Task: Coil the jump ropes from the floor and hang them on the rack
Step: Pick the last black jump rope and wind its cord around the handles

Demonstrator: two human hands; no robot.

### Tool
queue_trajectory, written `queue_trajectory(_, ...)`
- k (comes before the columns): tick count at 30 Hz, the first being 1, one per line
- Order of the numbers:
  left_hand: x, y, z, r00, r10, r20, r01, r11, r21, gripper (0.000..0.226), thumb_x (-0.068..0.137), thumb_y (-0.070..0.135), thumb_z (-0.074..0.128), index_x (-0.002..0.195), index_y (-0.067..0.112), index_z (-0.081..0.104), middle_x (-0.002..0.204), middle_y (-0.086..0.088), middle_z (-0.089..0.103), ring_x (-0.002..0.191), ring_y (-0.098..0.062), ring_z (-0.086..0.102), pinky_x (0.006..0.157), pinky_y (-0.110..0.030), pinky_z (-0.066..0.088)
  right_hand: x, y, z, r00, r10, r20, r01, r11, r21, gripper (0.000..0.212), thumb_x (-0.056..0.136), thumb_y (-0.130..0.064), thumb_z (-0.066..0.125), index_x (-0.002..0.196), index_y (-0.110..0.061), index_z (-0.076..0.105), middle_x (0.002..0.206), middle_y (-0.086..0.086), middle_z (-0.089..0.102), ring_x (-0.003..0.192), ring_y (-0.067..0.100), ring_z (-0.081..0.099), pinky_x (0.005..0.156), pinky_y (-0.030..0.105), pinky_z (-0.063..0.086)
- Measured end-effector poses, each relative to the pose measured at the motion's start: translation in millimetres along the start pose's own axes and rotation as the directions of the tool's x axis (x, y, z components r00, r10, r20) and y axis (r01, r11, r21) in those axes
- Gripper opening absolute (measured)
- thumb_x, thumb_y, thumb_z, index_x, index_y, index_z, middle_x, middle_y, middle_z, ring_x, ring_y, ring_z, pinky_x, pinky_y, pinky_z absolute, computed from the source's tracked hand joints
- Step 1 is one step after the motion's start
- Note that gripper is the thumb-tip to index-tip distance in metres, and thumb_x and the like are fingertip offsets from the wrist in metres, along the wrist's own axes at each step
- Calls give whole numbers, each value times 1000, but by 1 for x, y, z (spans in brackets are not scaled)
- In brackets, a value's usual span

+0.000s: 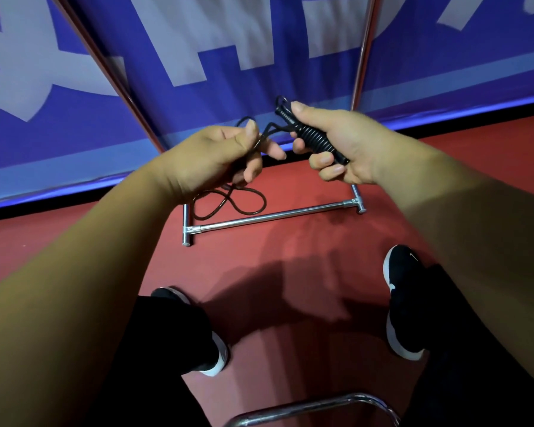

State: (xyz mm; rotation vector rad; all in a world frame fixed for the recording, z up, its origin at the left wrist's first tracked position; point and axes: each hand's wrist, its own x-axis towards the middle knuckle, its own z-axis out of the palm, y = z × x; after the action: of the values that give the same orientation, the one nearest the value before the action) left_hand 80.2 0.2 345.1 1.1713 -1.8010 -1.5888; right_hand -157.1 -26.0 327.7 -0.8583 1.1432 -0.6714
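Note:
A black jump rope is in both my hands above the red floor. My right hand (336, 146) grips the black handles (316, 140), which have cord wound tightly around them. My left hand (219, 155) pinches the loose cord (264, 132) just to the left of the handles. The remaining cord (228, 204) hangs down below my left hand and lies in loose loops on the floor. The chrome rack (275, 215) stands in front of me, with its base bar on the floor and two uprights rising out of view.
A blue banner with large white lettering (259, 41) runs behind the rack. My two feet in black shoes (403, 300) stand on the red floor. A curved chrome tube (315, 408) lies at the bottom edge, near my legs.

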Motion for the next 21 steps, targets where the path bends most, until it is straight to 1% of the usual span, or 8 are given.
queue_trajectory(2,-1,-1,-2,999,-27,42,27,1000,-6,45,106,42,43,112,9,73,66,-4,52,59,-17,39,53,-17,39,0,1,1,1000,-4,-8,4,1000,-13,41,98,-58,68,106,-19,61,79,-3,64,47,8,33,40,20,18)
queue_trajectory(5,1,-5,-5,986,-110,125,93,987,132,30,102,33,61,105,8,75,71,-9,64,61,-23,48,59,-23,45,-1,-1,1,1000,0,12,0,1000,-29,37,99,-58,67,103,-21,60,77,-3,62,46,8,33,40,20,16)
queue_trajectory(8,7,-15,-4,962,-258,94,216,922,321,26,103,31,64,98,8,76,81,-12,76,65,-26,60,65,-32,52,-4,-2,2,998,23,66,-18,998,-62,42,100,-58,64,110,-17,61,74,-4,61,44,6,32,38,19,15)
queue_trajectory(10,11,-21,0,953,-300,36,257,869,422,27,106,32,60,97,10,73,81,-10,77,65,-27,66,68,-38,56,-6,-1,6,993,38,111,-30,997,-76,44,101,-56,62,113,-14,60,74,-3,60,43,6,31,39,19,14)
queue_trajectory(12,15,-23,5,955,-295,-28,269,823,501,27,109,32,55,96,12,69,79,-7,78,63,-25,71,63,-34,58,-8,0,11,984,54,170,-42,996,-76,40,103,-53,61,111,-14,58,76,-2,60,42,5,31,40,19,12)
queue_trajectory(15,21,-25,10,970,-226,-94,233,738,633,24,108,31,55,93,17,68,75,2,78,58,-14,72,59,-26,55,-10,4,17,965,99,242,-74,991,-111,33,103,-48,60,101,-15,58,81,1,64,40,5,31,37,16,15)
queue_trajectory(18,22,-31,12,974,-187,-130,227,746,626,21,104,23,57,88,17,69,73,0,77,59,-15,73,56,-25,55,-15,11,21,936,177,304,-130,977,-169,31,96,-43,64,93,-12,59,82,5,67,38,5,30,38,15,15)
queue_trajectory(21,21,-33,9,964,-178,-195,263,731,630,24,99,15,56,79,20,70,71,1,75,64,-17,74,56,-26,55,-20,14,25,896,273,351,-194,950,-244,32,97,-39,61,91,-7,58,71,4,67,34,4,30,39,15,14)
